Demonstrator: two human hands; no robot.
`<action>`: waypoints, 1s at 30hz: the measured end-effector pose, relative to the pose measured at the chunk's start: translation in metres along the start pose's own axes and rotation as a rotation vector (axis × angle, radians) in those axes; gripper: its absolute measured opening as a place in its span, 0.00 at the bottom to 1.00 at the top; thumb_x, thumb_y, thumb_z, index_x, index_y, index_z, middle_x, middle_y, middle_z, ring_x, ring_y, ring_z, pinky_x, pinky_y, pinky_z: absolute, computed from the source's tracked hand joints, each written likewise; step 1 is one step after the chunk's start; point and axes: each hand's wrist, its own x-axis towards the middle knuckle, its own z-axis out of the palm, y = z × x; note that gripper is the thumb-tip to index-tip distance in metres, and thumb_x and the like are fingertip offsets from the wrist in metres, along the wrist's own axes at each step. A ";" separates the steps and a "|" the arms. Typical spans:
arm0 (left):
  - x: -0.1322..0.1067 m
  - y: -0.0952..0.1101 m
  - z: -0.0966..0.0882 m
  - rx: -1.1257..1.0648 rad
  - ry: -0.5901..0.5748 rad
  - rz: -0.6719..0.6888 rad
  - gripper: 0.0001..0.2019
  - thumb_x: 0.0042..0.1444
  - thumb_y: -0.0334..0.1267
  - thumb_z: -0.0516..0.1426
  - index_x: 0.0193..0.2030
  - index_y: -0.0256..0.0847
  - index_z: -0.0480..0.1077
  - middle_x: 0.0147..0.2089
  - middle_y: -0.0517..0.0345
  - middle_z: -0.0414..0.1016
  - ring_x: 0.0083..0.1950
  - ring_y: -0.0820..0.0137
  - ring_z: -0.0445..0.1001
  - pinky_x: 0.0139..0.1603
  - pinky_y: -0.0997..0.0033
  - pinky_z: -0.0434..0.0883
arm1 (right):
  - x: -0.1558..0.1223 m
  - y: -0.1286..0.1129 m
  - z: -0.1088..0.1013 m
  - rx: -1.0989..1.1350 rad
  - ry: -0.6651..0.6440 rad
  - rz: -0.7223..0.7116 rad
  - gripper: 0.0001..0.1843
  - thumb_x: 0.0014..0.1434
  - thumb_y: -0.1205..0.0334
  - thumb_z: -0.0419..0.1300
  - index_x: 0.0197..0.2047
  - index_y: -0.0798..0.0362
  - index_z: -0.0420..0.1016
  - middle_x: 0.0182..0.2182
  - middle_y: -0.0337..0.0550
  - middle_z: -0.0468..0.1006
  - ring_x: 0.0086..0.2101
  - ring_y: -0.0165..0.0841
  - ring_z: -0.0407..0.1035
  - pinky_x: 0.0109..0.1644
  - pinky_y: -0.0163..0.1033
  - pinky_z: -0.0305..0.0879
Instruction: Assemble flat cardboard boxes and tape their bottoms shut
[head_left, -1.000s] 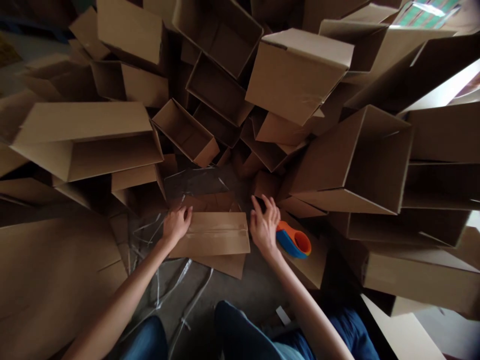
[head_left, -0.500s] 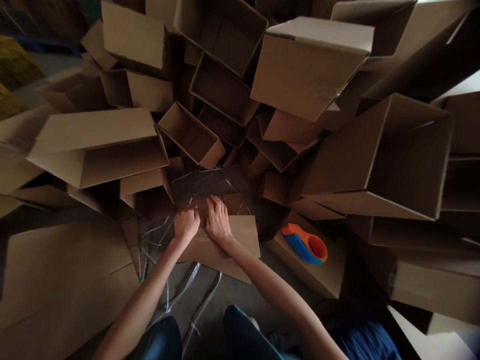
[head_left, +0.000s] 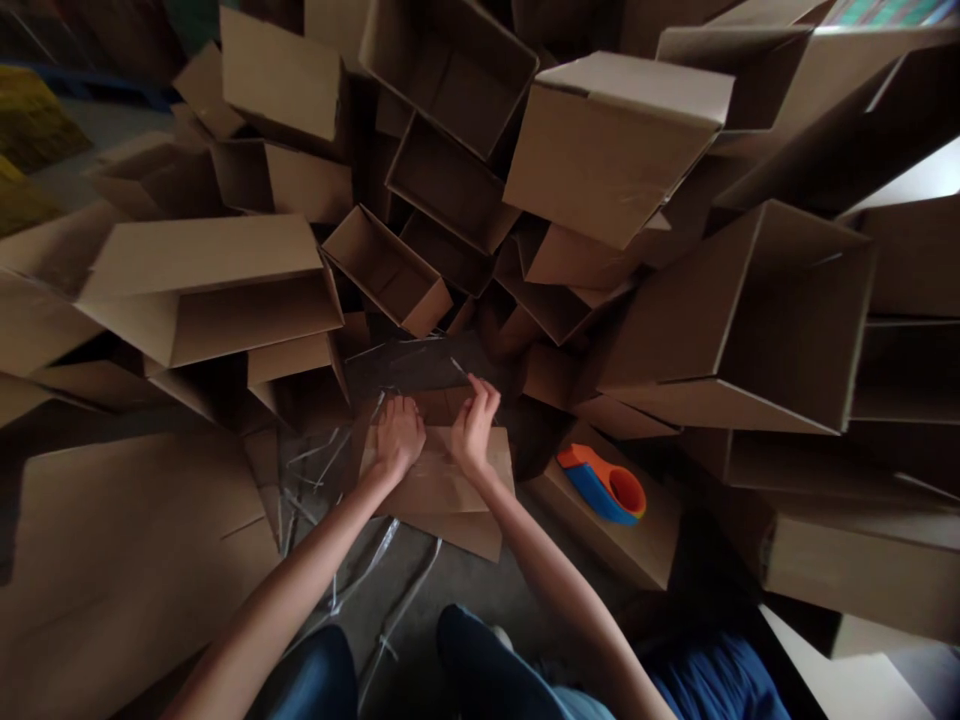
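Observation:
A small flattened cardboard box [head_left: 439, 480] lies on the floor in front of me, with clear tape running along its top. My left hand [head_left: 397, 438] rests on its far left edge, fingers curled down over the cardboard. My right hand [head_left: 474, 428] sits at the box's far edge, a little right of the left hand, fingers bent and raised at the tips. What the right fingers pinch, if anything, is too small to see. An orange and blue tape dispenser [head_left: 606, 483] lies on a flat carton to the right, untouched.
Open and flattened cardboard boxes [head_left: 202, 285] are piled all round, left, ahead and right [head_left: 739, 320]. Loose clear tape strips [head_left: 352, 580] lie on the grey floor by my knees. A large flat cardboard sheet [head_left: 127, 560] covers the floor on the left.
One second ago my right hand hovered by the tape dispenser; it moved left onto the box beside my left hand, and has now shifted slightly right with its fingertips lifted.

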 end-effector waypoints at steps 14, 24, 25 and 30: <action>-0.004 0.010 -0.010 0.013 0.027 0.101 0.17 0.64 0.29 0.43 0.49 0.35 0.71 0.51 0.42 0.75 0.55 0.56 0.70 0.55 0.60 0.64 | -0.019 0.022 0.001 -0.321 -0.330 -0.198 0.29 0.60 0.75 0.44 0.65 0.62 0.60 0.56 0.60 0.68 0.57 0.43 0.60 0.60 0.50 0.60; -0.010 0.020 0.001 0.058 -0.085 0.142 0.24 0.67 0.36 0.40 0.43 0.32 0.78 0.42 0.37 0.80 0.47 0.53 0.76 0.50 0.54 0.66 | -0.010 0.021 -0.010 -0.186 -0.236 -0.098 0.28 0.59 0.75 0.43 0.62 0.58 0.63 0.52 0.57 0.70 0.53 0.41 0.63 0.57 0.48 0.62; -0.011 0.020 0.001 0.055 -0.079 0.137 0.24 0.67 0.36 0.40 0.42 0.32 0.78 0.42 0.37 0.80 0.47 0.53 0.77 0.50 0.54 0.66 | -0.005 0.021 -0.015 -0.162 -0.183 -0.067 0.27 0.60 0.75 0.42 0.61 0.58 0.63 0.52 0.57 0.69 0.53 0.40 0.63 0.57 0.47 0.62; -0.010 0.018 -0.001 0.043 -0.074 0.147 0.23 0.67 0.37 0.41 0.40 0.33 0.77 0.41 0.40 0.80 0.47 0.55 0.76 0.50 0.56 0.65 | 0.014 0.017 -0.038 -0.274 0.039 0.006 0.27 0.62 0.72 0.41 0.64 0.59 0.59 0.56 0.59 0.66 0.57 0.42 0.60 0.59 0.49 0.59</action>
